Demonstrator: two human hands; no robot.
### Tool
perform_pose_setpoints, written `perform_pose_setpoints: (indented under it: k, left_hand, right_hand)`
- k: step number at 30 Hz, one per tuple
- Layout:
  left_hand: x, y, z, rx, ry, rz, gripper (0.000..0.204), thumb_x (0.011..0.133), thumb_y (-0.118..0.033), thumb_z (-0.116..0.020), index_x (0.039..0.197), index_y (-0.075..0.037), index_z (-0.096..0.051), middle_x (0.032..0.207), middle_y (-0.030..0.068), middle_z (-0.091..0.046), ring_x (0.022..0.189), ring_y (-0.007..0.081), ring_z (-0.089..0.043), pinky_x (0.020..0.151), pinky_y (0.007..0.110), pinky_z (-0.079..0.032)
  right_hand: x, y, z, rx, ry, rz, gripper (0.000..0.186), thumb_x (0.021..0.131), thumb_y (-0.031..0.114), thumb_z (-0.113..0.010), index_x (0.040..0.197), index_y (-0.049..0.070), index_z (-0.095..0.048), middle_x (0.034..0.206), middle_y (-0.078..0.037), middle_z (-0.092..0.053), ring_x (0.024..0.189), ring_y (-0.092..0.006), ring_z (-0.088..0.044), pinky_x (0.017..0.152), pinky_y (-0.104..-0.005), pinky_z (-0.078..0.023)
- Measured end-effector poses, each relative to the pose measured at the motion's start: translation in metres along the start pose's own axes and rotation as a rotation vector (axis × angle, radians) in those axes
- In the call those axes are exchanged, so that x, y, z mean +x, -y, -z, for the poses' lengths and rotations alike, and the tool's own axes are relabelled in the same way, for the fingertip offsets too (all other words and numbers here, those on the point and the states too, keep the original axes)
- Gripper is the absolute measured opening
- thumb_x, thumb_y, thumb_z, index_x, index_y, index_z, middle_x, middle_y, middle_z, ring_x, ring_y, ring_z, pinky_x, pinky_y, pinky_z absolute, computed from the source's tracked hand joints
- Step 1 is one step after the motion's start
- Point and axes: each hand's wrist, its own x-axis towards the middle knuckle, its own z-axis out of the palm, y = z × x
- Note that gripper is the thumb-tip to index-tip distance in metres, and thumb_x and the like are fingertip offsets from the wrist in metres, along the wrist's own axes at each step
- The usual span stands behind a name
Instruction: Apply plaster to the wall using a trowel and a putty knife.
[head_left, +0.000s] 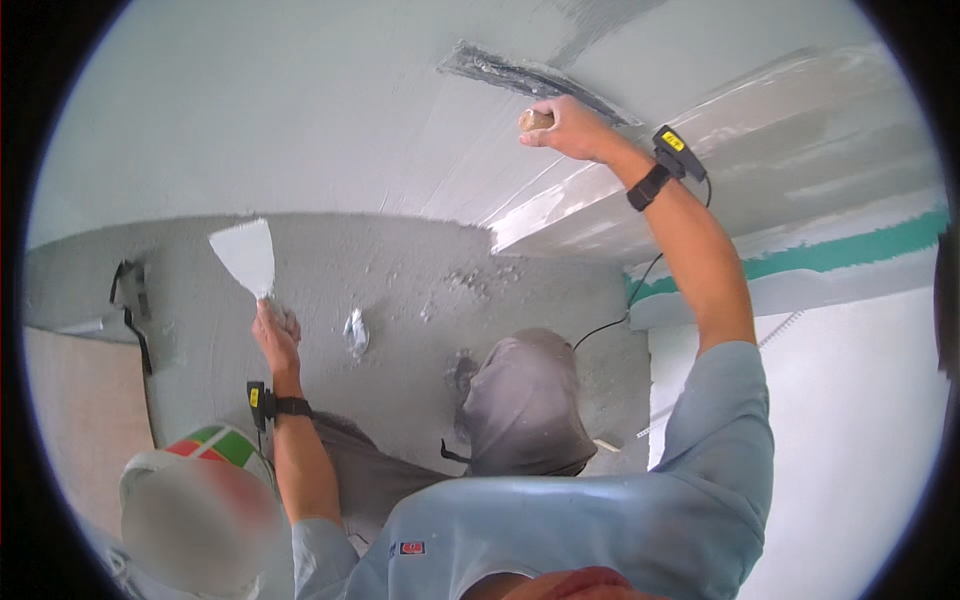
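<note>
My right hand [575,130], raised at the upper right, grips the round wooden handle of a plastering trowel [505,72]. Its long dark blade, smeared with grey-white plaster, lies along the wall [300,120]; whether the whole edge touches cannot be told. Lower at the left, my left hand [277,335] is closed around the handle of a putty knife [245,252]. That wide blade is coated in white and points up and away, with the floor behind it. Pale, streaky plaster [740,140] covers the wall part by my right hand.
A bucket [200,510] with a green and red rim area stands at the lower left, by my left forearm. Crumpled plastic [356,333] and crumbs of debris [470,280] lie on the rough floor [400,260]. A brownish board [85,400] is at the far left. My bent knee [530,400] is in front.
</note>
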Motion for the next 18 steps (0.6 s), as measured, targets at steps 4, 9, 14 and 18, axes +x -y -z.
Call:
perform_pose_setpoints:
  k: [4, 9, 14, 18]
  left_hand:
    - [0.016, 0.017, -0.001, 0.013, -0.017, 0.010, 0.044, 0.086, -0.050, -0.037, 0.072, -0.009, -0.039, 0.054, -0.0015, -0.036, 0.042, 0.0071, -0.034, 0.036, 0.021, -0.026]
    - [0.028, 0.030, 0.019, 0.060, 0.010, 0.018, 0.045, 0.086, -0.052, -0.037, 0.073, -0.009, -0.040, 0.054, -0.0019, -0.036, 0.041, 0.0069, -0.034, 0.036, 0.021, -0.027]
    - [0.035, 0.045, 0.026, 0.081, 0.030, 0.039, 0.046, 0.086, -0.052, -0.036, 0.072, -0.008, -0.042, 0.051, -0.0019, -0.035, 0.040, 0.0070, -0.034, 0.035, 0.022, -0.027]
    - [0.033, 0.063, 0.035, 0.152, 0.053, -0.004, 0.046, 0.087, -0.051, -0.036, 0.070, -0.008, -0.043, 0.051, -0.0002, -0.039, 0.040, 0.0079, -0.035, 0.035, 0.023, -0.028]
  right_hand:
    - [-0.015, 0.026, 0.099, -0.157, 0.030, 0.012, 0.037, 0.070, 0.028, -0.067, 0.091, -0.002, -0.058, 0.079, -0.007, -0.060, 0.072, -0.0157, -0.052, 0.070, -0.0281, -0.042]
    - [-0.028, 0.072, 0.187, -0.265, -0.076, 0.060, 0.037, 0.070, 0.028, -0.067, 0.092, -0.001, -0.059, 0.082, -0.004, -0.058, 0.077, -0.0139, -0.050, 0.073, -0.0271, -0.040]
    - [-0.036, 0.097, 0.257, -0.252, -0.050, 0.063, 0.039, 0.071, 0.031, -0.066, 0.094, 0.000, -0.060, 0.085, -0.005, -0.058, 0.082, -0.0137, -0.051, 0.076, -0.0257, -0.039]
    - [-0.050, 0.138, 0.296, -0.280, -0.142, 0.210, 0.034, 0.074, 0.029, -0.063, 0.090, -0.001, -0.060, 0.082, -0.005, -0.057, 0.081, -0.0132, -0.051, 0.072, -0.0245, -0.041]
